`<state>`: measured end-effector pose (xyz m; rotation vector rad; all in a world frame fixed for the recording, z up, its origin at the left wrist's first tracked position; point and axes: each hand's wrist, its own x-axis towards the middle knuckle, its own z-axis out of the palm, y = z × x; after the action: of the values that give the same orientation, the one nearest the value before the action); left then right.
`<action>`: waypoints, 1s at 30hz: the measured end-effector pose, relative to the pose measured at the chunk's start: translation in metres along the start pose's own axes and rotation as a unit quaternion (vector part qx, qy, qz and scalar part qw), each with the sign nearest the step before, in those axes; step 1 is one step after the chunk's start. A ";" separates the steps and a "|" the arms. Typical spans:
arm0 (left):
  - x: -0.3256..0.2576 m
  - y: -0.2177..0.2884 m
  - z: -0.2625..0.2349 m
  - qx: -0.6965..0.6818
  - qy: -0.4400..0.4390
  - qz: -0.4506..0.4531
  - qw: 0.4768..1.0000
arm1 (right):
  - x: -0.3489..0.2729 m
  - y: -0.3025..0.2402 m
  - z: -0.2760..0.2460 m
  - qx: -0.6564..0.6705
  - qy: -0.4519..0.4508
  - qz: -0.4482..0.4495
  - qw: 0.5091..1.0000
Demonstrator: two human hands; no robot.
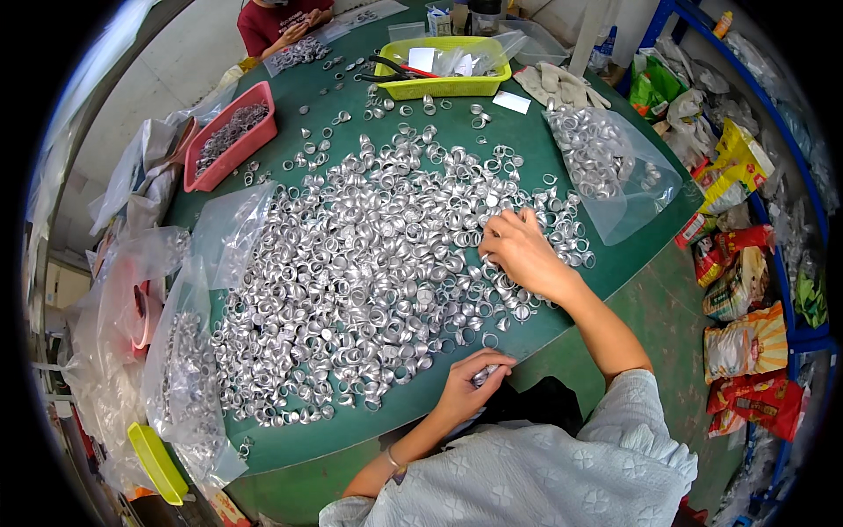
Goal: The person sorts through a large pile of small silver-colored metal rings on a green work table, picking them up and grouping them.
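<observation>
A wide heap of silver metal rings (369, 255) covers the middle of the green table (290, 446). My left hand (472, 386) is closed at the table's near edge, with several silver rings (483, 375) showing between its thumb and fingers. Over the right side of the heap, my right hand (520, 249) reaches down with bent fingers, its fingertips among the rings. What those fingertips pinch, if anything, is hidden by the hand.
A clear bag of rings (606, 162) lies at right beside cotton gloves (562, 86). Behind stands a yellow basket (448, 86) with pliers (399, 72); a pink basket (230, 136) is at left. Another person (279, 26) sits opposite. A blue shelf (773, 61) stands right.
</observation>
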<state>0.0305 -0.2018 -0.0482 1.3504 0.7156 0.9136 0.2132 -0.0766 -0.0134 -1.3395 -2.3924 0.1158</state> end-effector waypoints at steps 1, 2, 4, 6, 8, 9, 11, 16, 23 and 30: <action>0.000 0.000 0.000 0.001 0.000 0.001 1.000 | 0.001 0.001 -0.001 0.005 -0.002 0.010 1.000; 0.000 0.000 0.000 0.002 0.000 0.003 1.000 | 0.002 0.001 -0.003 0.010 -0.004 0.020 1.000; 0.000 0.000 0.000 0.005 0.000 0.004 1.000 | 0.001 0.003 -0.008 -0.006 -0.026 0.034 0.999; 0.000 0.000 0.000 0.009 0.000 0.003 1.000 | 0.000 0.001 -0.011 0.002 -0.029 0.036 0.999; -0.001 0.001 0.000 0.009 0.000 -0.007 1.000 | -0.003 -0.003 -0.012 0.033 -0.012 0.027 0.999; -0.001 0.001 0.001 0.008 0.000 -0.012 1.000 | -0.003 -0.007 -0.011 0.053 -0.011 0.025 0.998; 0.000 0.001 0.001 0.011 -0.001 -0.004 1.000 | -0.001 -0.016 -0.007 0.094 -0.007 0.021 0.995; 0.000 0.001 0.000 0.026 -0.002 0.003 1.000 | 0.000 -0.019 0.004 0.069 -0.009 0.012 0.997; 0.001 0.000 0.001 0.029 -0.004 0.012 1.000 | -0.004 -0.022 0.006 0.124 -0.002 0.061 0.990; -0.001 -0.005 0.001 0.012 -0.006 0.006 1.000 | -0.001 0.001 -0.013 0.666 0.013 0.252 0.702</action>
<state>0.0316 -0.2037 -0.0527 1.3810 0.7117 0.9075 0.2200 -0.0785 -0.0021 -1.0342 -1.1065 1.5808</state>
